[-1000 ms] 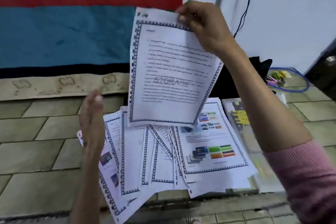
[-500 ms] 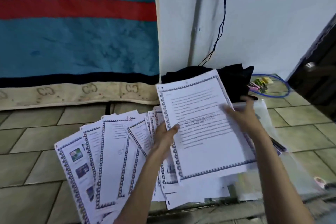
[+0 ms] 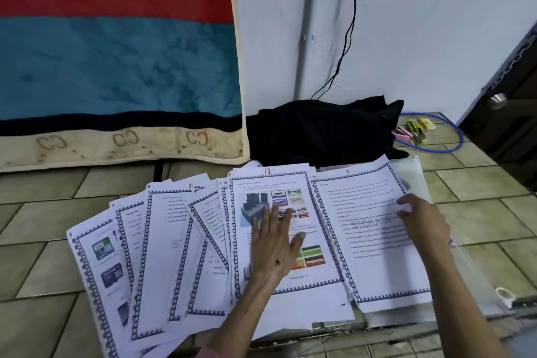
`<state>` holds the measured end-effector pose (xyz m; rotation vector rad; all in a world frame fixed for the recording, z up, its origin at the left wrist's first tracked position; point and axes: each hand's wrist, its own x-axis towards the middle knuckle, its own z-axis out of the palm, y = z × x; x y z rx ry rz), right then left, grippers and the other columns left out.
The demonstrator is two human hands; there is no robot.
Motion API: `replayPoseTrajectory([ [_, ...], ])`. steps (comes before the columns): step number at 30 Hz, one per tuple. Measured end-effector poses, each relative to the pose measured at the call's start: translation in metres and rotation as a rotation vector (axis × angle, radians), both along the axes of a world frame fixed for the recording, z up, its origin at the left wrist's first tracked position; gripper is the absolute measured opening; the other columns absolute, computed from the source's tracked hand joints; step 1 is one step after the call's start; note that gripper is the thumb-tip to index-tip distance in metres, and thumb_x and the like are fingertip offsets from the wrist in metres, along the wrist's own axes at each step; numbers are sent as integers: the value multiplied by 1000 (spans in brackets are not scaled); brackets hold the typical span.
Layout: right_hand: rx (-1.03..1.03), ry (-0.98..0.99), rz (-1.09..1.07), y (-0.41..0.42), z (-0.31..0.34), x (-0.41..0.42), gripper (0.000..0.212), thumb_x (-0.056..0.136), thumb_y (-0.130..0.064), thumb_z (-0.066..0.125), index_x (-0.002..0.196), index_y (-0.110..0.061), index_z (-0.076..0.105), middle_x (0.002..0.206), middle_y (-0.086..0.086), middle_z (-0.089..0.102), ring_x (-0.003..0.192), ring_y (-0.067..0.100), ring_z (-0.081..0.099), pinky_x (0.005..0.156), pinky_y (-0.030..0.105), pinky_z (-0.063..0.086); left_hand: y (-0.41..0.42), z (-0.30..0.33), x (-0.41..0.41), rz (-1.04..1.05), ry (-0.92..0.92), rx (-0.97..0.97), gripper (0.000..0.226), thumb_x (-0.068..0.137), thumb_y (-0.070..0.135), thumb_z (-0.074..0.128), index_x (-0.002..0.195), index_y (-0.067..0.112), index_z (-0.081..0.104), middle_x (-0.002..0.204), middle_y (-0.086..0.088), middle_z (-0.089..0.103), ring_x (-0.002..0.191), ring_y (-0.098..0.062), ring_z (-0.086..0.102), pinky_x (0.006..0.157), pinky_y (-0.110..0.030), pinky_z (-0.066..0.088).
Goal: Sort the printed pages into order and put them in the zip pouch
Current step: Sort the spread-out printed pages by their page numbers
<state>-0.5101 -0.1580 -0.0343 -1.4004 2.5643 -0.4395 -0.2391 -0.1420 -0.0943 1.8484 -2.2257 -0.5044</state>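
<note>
Left hand (image 3: 273,244) flat, fingers spread on page 13 (image 3: 316,229), right hand (image 3: 424,221) resting loose-fingered on page 1 (image 3: 366,206) over the pouch (image 3: 421,180), neither grip holding anything.

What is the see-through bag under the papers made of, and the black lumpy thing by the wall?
The zip pouch looks like thin clear plastic: the tiles show through it and it has a soft sheen. The printed pages lying on it are plain matte white paper with printed borders. The black bundle seems to be soft cloth, since it slumps in loose folds; what kind of cloth, I cannot tell.
</note>
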Motion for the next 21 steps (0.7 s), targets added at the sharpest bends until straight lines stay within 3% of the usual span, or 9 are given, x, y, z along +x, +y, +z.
replayPoseTrajectory([
  [3, 1, 237, 11, -2, -8, 9, 33, 84, -4, 59, 115, -14, 63, 133, 19, 50, 126, 36, 37, 97, 46, 34, 1, -4, 6, -2, -50, -31, 86, 75, 66, -12, 150, 29, 8, 159, -2, -2, 146, -22, -13, 108, -37, -20],
  [5, -99, 285, 58, -1, -14, 33, 40, 83, 2, 56, 119, -14, 62, 140, 20, 44, 133, 37, 33, 106, 50, 29, 1, -4, 8, -12, -61, -35, 86, 74, 65, -15, 149, 30, 7, 159, 0, -4, 143, -18, -18, 110, -36, -18],
  [8, -285, 131, 472, 5, -33, 88, 39, 84, 5, 53, 116, -13, 64, 134, 17, 54, 129, 36, 45, 107, 53, 35, -1, -4, 8, -11, -36, -8, 86, 74, 66, -17, 149, 30, 7, 159, 1, -7, 143, -16, -19, 113, -35, -15],
  [11, -202, 52, 838, 16, -58, 128, 33, 91, -15, 44, 118, -18, 63, 131, 10, 59, 127, 33, 49, 103, 52, 41, -3, -4, 9, 12, -29, 23, 74, 86, 60, -7, 150, 24, 7, 159, 2, -5, 146, -15, -13, 114, -34, -14],
  [13, -139, 58, 845, 19, -68, 137, 37, 91, -20, 38, 120, -18, 61, 132, 8, 58, 127, 32, 50, 104, 50, 38, -6, 1, 11, 44, 88, 62, 55, 99, 42, 15, 149, 20, 15, 159, 3, 5, 147, -14, -5, 116, -32, -9],
  [15, -157, 124, 829, 21, -71, 137, 38, 89, -21, 37, 118, -19, 62, 128, 7, 61, 121, 31, 55, 100, 50, 40, -9, 14, 14, 120, 399, 98, 43, 100, 19, 33, 143, 18, 34, 153, 1, 28, 144, -16, 18, 117, -22, 11],
  [17, -184, 206, 827, 22, -70, 138, 34, 88, -20, 42, 115, -20, 62, 124, 6, 64, 117, 30, 59, 98, 52, 41, -8, 32, 24, 254, 659, 113, 37, 98, 5, 37, 131, 15, 50, 136, 1, 47, 126, -15, 42, 99, -8, 30],
  [21, -192, 323, 815, 20, -64, 143, 36, 74, -13, 56, 108, -18, 68, 118, 7, 67, 117, 32, 59, 100, 56, 27, -5, 47, 56, 561, 595, -36, 34, 94, 0, 43, 122, 12, 57, 136, -9, 52, 125, -26, 48, 98, -27, 39],
])
